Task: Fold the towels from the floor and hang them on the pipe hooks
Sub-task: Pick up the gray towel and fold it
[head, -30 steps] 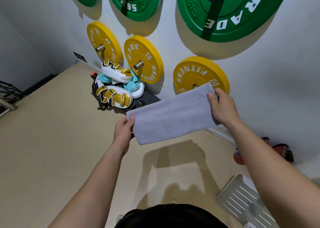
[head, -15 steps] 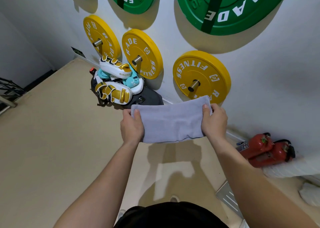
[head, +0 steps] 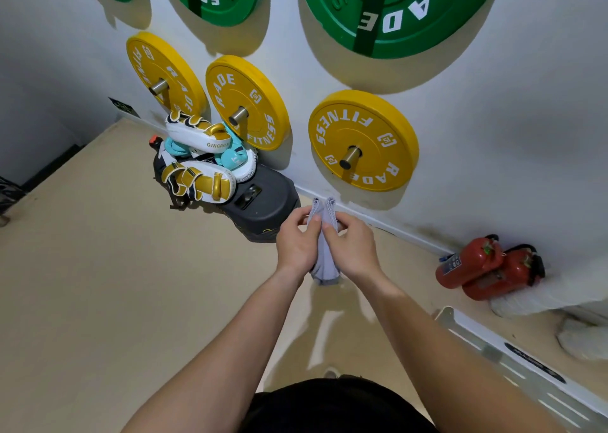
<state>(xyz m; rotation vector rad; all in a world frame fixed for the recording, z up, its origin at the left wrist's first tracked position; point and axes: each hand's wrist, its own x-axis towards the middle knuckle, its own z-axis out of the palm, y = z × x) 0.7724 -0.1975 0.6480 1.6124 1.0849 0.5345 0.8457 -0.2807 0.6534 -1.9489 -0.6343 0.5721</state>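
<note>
Head view. The left hand [head: 297, 243] and the right hand [head: 352, 246] met at mid-frame, knuckle to knuckle, each with thumb and fingers clamped on the upper edge of the grey towel [head: 324, 273]. The towel hung doubled between the palms. Its two top corners stood up side by side above the fingers and its fold sagged below the wrists. It was held in the air above the floor [head: 98, 284], just out from the wall and below a yellow plate [head: 363, 139].

Step in hand, as judged: the closing of a fold, end laid to end.

The next move would call for one hand to take both edges so the other could smooth the cloth or halve it again, then a lift toward a hook. No bare hook showed. Pale heaps [head: 579, 337] lay at the right by the extinguishers [head: 487, 268], perhaps more towels, though this could not be told.
</note>
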